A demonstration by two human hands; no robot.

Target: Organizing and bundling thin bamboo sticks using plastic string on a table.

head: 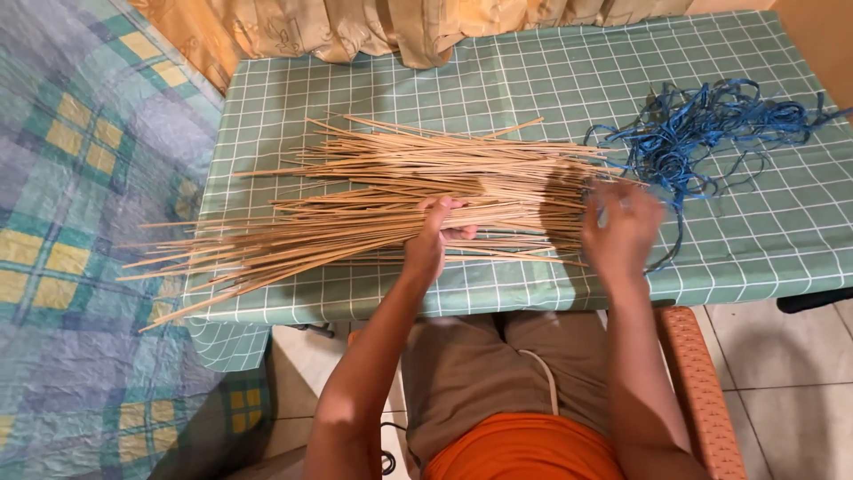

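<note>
Bamboo sticks (382,200), thin and pale, lay in a loose sheaf across the table (498,71), which wore a green cloth ruled in white squares. Their left ends fanned out past the table's edge, over the space beside a bed covered in a blue, green and yellow plaid spread (80,178). My left hand (435,236) sat on the near side of the sheaf, about at its middle, with the fingers curled over and closed around a handful of the sticks. My right hand (622,227) was at the right ends of the sticks, just beside them; it was blurred, so I could not tell for certain whether its fingers were spread or gripping, though they seemed bunched toward the tips of the sticks. Beyond that hand, a tangle of blue plastic twine (711,129) sprawled over the right part of the table, one strand trailing down near my wrist. A tan curtain (391,27) hung against the table's far edge. I sat in a woven orange-brown chair (702,391), my lap under the near edge, on a pale tiled floor (791,391).
</note>
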